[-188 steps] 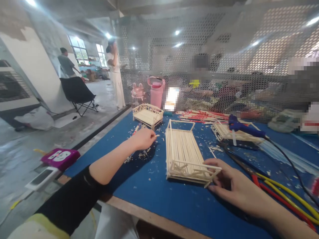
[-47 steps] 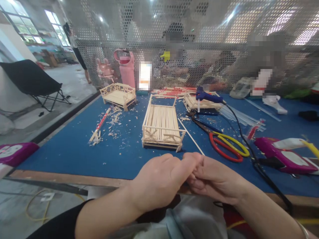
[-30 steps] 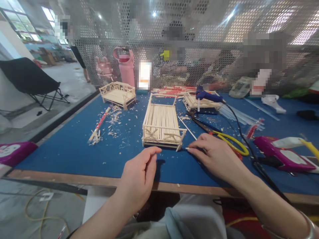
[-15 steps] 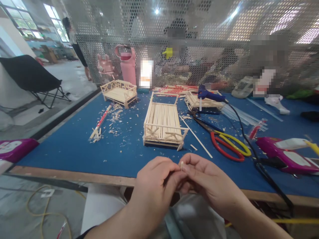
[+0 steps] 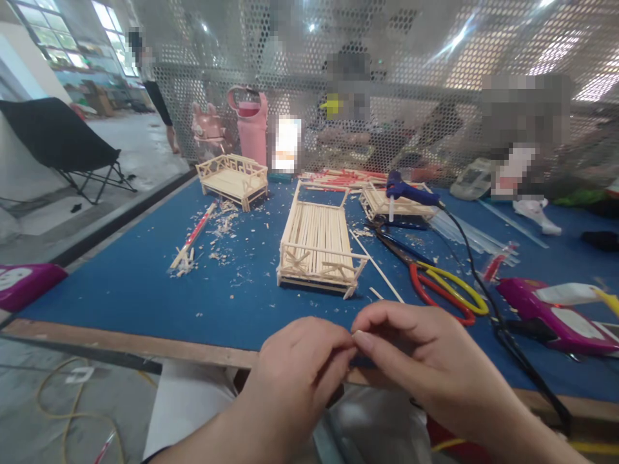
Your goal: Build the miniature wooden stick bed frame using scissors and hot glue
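My left hand [image 5: 300,364] and my right hand [image 5: 430,361] meet at their fingertips over the table's near edge, each in a closed pinch. The small pale piece of wooden stick seen between them a moment ago is now almost wholly hidden by the fingers. Just beyond them stands a small bed-shaped frame [image 5: 319,238] made of thin wooden sticks, with railings at both ends. A long thin stick [image 5: 380,267] lies beside it, running toward my right hand. Scissors with red and yellow handles [image 5: 447,293] lie further right.
A stick-built bench [image 5: 232,180] stands back left. Back right, a blue glue gun [image 5: 411,190] rests at another stick frame [image 5: 370,203], its cable running forward. Clear glue sticks [image 5: 454,225], red-and-pale sticks [image 5: 338,177], a pink bottle [image 5: 252,129] and a purple-and-white object [image 5: 556,309] are also there.
My right hand has shifted slightly right and its fingers have arched higher. The pale stick piece, visible between the fingertips before, is now mostly covered. The view has tilted slightly.
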The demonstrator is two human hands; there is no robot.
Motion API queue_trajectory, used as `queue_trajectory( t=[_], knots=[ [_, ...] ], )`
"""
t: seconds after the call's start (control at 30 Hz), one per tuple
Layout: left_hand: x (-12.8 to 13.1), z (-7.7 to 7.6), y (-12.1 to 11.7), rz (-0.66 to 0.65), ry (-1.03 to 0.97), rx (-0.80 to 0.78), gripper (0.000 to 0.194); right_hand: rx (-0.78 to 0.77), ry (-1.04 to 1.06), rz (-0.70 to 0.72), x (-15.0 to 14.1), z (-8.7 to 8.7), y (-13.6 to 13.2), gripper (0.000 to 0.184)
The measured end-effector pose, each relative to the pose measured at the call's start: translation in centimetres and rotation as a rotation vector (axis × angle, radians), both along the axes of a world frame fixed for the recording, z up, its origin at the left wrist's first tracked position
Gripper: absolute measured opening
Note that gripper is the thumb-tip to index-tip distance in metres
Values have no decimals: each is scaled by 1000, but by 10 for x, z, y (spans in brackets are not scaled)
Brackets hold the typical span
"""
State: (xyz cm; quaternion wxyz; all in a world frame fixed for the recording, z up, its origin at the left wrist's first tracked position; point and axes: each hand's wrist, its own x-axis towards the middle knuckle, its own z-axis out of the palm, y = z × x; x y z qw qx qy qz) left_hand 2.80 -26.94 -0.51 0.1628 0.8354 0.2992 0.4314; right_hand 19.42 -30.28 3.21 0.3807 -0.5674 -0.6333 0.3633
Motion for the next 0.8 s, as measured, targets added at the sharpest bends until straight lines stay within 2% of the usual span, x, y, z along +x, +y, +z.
queue_trajectory(
  t=[0.1, 0.13, 0.17, 0.23, 0.3, 0.4, 0.5, 0.57, 0.67, 0.8],
  knots=[
    [-17, 1, 22, 314, 50, -99, 38, 161, -55, -137, 21, 13, 13, 12],
    [-23, 2, 32, 415, 76, -96, 48, 188, -33, -213, 29, 15, 20, 14],
    [-28, 3, 43, 456, 135, -94, 50, 185, 9, -259, 37, 16, 30, 17],
    [-35, 9, 63, 418, 309, -153, 38, 120, 161, -273, 48, 16, 52, 24],
    [-37, 18, 78, 312, 469, -235, 23, -42, 293, -231, 53, 14, 75, 30],
    [-34, 33, 97, 258, 622, -278, 23, -225, 347, -197, 54, 11, 103, 31],
    [-30, 43, 118, 276, 669, -241, 25, -175, 343, -173, 56, 15, 120, 28],
    [-28, 45, 134, 224, 664, -234, 25, -102, 333, -122, 57, 20, 128, 26],
    [-26, 43, 153, 128, 646, -285, 24, -43, 274, -8, 55, 27, 137, 26],
    [-26, 34, 159, 84, 555, -321, 25, -10, 121, 84, 46, 30, 144, 22]
  ],
)
